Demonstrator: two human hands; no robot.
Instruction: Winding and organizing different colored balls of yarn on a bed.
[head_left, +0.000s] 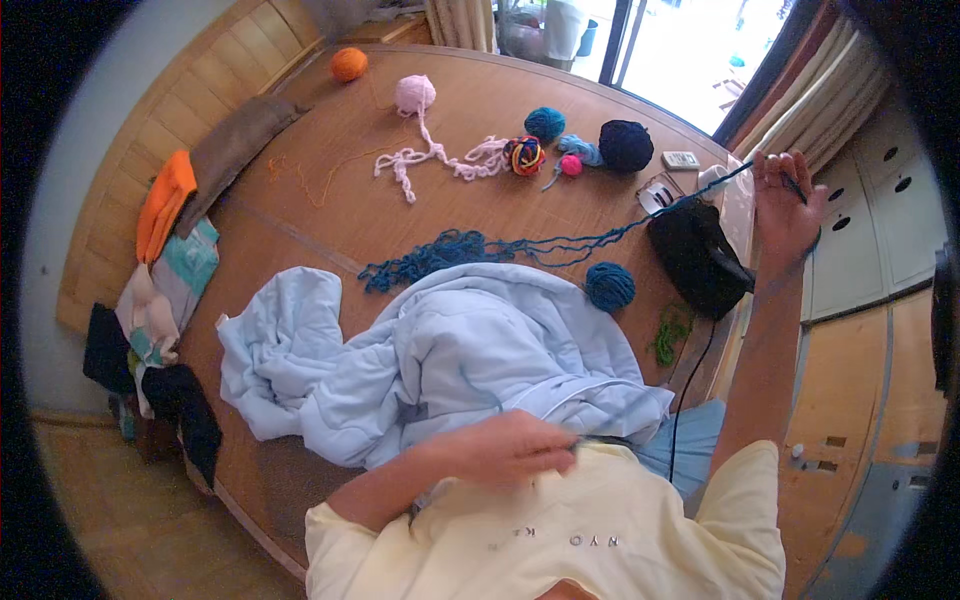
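My right hand is raised at the far right, fingers partly curled, with a teal yarn strand running through them. Yarn also passes around that wrist. The strand leads back left to a loose, tangled heap of teal yarn on the brown surface. My left hand, blurred, hovers before my chest at the edge of a pale blue quilt. A dark bit of strand appears at its fingertips, but its grip is unclear. Beside the quilt sits a teal yarn ball.
Farther off lie an orange ball, a pink ball, a multicolored ball and a black ball. A black bag-like object with a cord, green yarn and a white remote are at right. Cloths hang left.
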